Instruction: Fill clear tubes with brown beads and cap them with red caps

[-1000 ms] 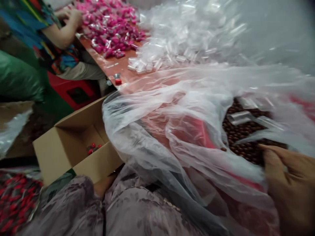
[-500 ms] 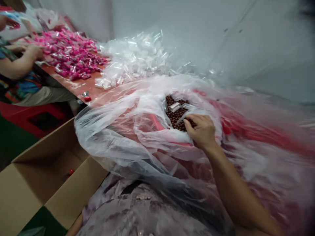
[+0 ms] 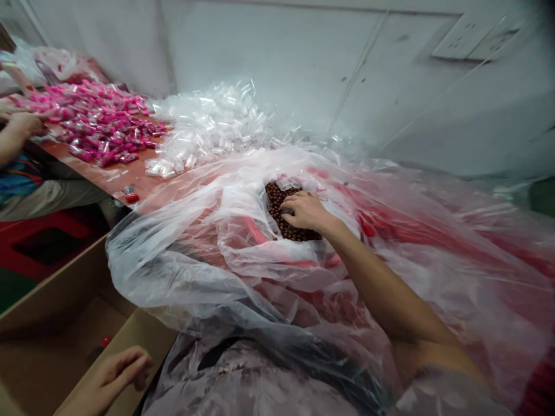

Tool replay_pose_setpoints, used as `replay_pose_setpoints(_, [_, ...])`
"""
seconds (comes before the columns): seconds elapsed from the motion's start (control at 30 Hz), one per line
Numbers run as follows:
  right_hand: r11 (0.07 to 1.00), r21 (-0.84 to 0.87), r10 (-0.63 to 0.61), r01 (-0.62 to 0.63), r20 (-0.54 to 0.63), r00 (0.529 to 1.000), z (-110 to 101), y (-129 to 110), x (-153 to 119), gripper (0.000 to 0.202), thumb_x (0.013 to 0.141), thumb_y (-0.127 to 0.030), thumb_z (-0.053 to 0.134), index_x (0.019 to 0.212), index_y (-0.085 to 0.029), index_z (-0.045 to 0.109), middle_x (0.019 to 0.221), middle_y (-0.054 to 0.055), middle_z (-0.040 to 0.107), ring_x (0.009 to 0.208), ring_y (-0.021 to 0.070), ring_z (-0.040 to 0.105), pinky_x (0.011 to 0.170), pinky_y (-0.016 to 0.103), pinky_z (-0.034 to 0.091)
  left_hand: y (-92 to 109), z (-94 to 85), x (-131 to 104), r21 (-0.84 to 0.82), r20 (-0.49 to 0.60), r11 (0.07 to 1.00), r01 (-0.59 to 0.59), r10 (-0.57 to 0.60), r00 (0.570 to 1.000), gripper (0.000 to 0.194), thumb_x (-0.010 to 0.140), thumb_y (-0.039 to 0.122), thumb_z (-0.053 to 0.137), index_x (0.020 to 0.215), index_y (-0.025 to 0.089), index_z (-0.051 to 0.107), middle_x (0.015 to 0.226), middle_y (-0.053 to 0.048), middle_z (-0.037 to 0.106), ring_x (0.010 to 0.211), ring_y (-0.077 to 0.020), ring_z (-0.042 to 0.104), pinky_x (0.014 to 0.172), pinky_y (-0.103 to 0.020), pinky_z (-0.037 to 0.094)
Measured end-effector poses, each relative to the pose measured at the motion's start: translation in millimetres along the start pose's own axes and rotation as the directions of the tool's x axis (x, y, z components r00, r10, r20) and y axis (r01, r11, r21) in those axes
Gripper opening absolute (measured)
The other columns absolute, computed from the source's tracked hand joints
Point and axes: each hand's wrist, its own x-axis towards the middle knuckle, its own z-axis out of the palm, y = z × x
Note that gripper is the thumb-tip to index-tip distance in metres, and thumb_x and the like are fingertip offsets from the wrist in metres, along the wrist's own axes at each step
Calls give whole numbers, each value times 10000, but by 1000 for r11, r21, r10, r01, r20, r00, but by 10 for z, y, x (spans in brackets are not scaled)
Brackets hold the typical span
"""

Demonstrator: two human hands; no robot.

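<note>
Dark brown beads (image 3: 280,211) lie in an opening of the crumpled clear plastic bag (image 3: 173,271). Over the beads is my right hand (image 3: 306,211), its fingers bent and spread, touching them; I make out nothing held in it. A small clear case (image 3: 288,184) rests at the far edge of the beads, beyond my fingers. My left hand (image 3: 119,372) hangs over the near side of the cardboard box (image 3: 147,335), fingers curled and blurred. Whether it holds anything cannot be seen.
Clear plastic cases (image 3: 217,124) and pink pieces (image 3: 102,124) are heaped on the red-brown table (image 3: 97,173). A co-worker's hand (image 3: 26,122) is at the far left, above a red stool (image 3: 52,242). A wall (image 3: 281,63) stands behind.
The view has turned right. My left hand has come into view above the box. My right hand has moved further over the beads, and its fingers have spread.
</note>
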Motion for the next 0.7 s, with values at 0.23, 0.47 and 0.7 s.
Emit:
replay_pose_setpoints(0.23, [998, 50, 53, -50, -62, 997, 31, -271, 356, 478, 844, -358, 519, 1255, -115, 552, 1229, 164, 633, 1141, 321, 541, 942, 414, 348, 949, -163, 392, 100, -45, 888, -450, 455, 889, 182, 847, 363, 588, 854, 210, 687, 786, -25, 711, 725, -147, 670, 656, -185, 532])
replay_pose_setpoints(0.47, [981, 80, 181, -176, -63, 981, 101, -103, 239, 398, 785, -321, 571, 1127, -120, 593, 1039, 173, 687, 986, 319, 612, 855, 402, 409, 1873, 156, 931, 382, 14, 438, -814, 878, 479, 83, 876, 186, 551, 896, 180, 632, 873, -37, 706, 804, -129, 661, 735, -223, 515])
replay_pose_setpoints(0.7, [709, 677, 387, -196, -141, 911, 130, 172, 160, 172, 701, -301, 609, 827, -183, 608, 825, 35, 681, 737, 184, 601, 707, 312, 465, 2488, 451, 1793, 637, 149, 210, -741, 910, 386, 253, 911, 223, 473, 1109, 137, 607, 1299, -122, 595, 1223, -254, 540, 1013, -401, 453])
